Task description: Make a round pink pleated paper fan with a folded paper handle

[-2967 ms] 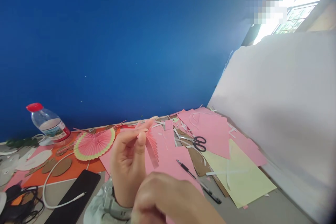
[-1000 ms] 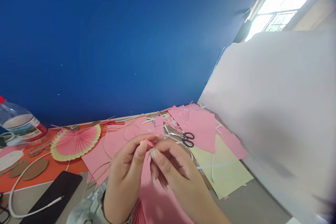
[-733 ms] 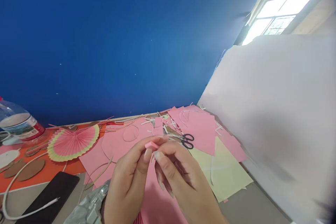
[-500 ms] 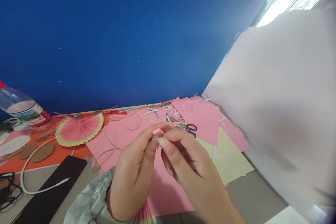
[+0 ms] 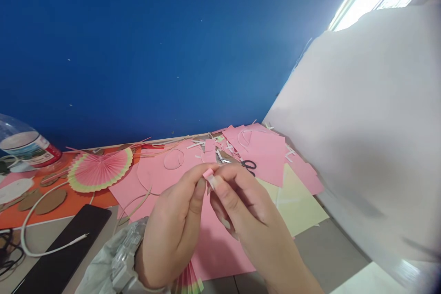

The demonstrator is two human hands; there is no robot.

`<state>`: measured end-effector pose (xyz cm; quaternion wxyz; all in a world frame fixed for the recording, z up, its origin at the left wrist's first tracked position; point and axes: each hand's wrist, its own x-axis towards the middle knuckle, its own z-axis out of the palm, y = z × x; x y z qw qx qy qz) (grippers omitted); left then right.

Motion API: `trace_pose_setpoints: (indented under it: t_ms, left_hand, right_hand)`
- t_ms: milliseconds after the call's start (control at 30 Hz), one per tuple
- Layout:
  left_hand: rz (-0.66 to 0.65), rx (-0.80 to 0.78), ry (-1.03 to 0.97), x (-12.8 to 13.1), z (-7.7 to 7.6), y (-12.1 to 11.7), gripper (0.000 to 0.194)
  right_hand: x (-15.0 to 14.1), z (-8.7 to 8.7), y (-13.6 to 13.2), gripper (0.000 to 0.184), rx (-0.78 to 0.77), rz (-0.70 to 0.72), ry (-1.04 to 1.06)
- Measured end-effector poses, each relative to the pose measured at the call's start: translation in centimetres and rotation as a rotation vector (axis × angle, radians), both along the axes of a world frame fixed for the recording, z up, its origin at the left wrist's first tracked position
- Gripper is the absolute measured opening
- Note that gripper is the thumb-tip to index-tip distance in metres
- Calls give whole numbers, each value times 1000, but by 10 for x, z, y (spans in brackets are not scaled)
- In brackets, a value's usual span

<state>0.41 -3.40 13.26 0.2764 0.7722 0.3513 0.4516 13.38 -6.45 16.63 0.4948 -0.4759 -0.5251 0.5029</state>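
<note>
Pinched between the fingertips of both hands is a small pink paper piece (image 5: 208, 173), folded or rolled; its lower part is hidden by the fingers. My left hand (image 5: 177, 225) grips it from the left, thumb and forefinger pressed together. My right hand (image 5: 246, 216) closes on it from the right, thumbnail against the paper. Below the hands lie sheets of pink paper (image 5: 220, 259). Black-handled scissors (image 5: 248, 164) rest just behind my right hand. Under my left wrist, part of a pleated pink and yellow paper fan (image 5: 188, 281) shows.
A finished-looking pleated paper fan (image 5: 99, 172), brown cardboard ovals (image 5: 51, 202) and a plastic bottle (image 5: 29, 147) stand or lie at left. Near them are a black phone (image 5: 69, 248) and a white cable (image 5: 24, 234). Pale yellow paper (image 5: 299, 204) lies right; paper scraps lie behind. A blue wall (image 5: 155, 46) rises at the back.
The pink paper piece has turned between the fingertips, and my right thumb sits higher against it. The whole view has shifted slightly; both hands keep their grip.
</note>
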Motion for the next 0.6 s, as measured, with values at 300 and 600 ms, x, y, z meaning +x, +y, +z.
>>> trace_pose_setpoints:
  t_ms: [300,600]
  left_hand:
    - [15,-3,15,1,-1,1,34]
    - [27,-30,-26,0,-3,-1,36]
  right_hand:
    - [-2,-4,0,20,46,-17,40]
    - [0,-3,-2,21,-12,-11,16]
